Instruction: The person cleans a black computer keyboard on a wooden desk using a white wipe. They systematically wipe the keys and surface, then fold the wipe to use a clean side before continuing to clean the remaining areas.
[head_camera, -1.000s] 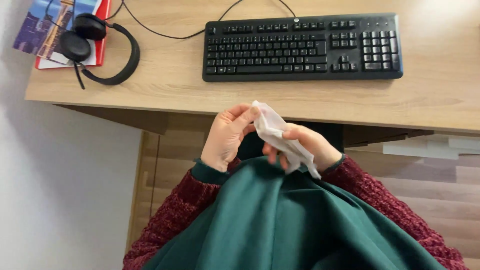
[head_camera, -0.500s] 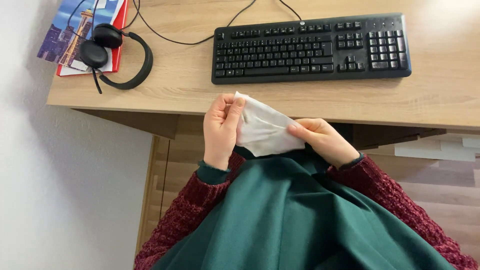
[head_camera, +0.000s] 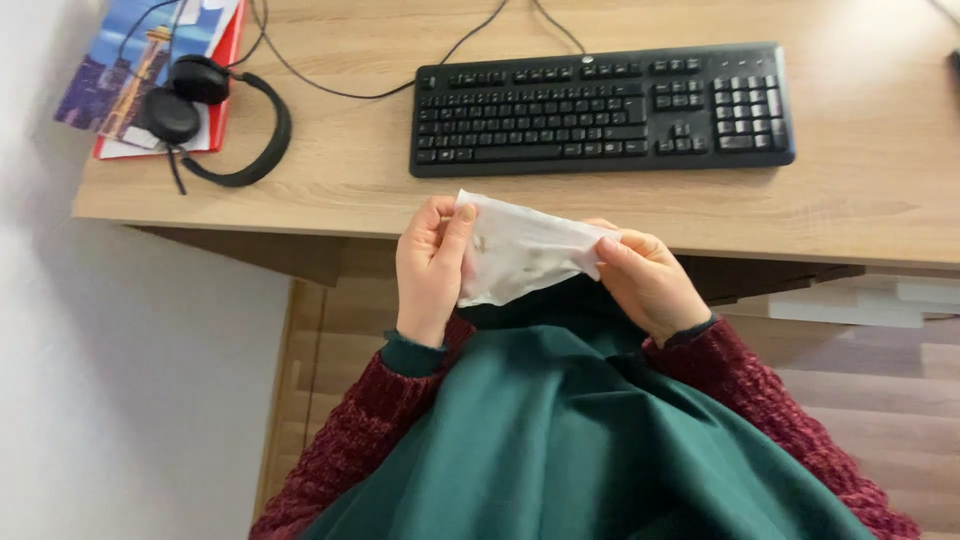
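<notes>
I hold a thin white wipe (head_camera: 520, 250) spread flat between both hands, just in front of the desk's front edge. My left hand (head_camera: 428, 270) pinches its left edge with thumb and fingers. My right hand (head_camera: 648, 282) pinches its right edge. The wipe shows a few faint marks near its middle. Below the hands lie my dark red knitted sleeves and a green garment (head_camera: 560, 440) over my lap.
A black keyboard (head_camera: 600, 108) lies on the light wooden desk (head_camera: 340, 170), its cable running off the far edge. Black headphones (head_camera: 215, 115) rest at the far left on a red folder (head_camera: 225, 60) with a picture print. A white wall stands at left.
The wipe went from crumpled in my right hand to unfolded and stretched between both hands. The view shifted slightly.
</notes>
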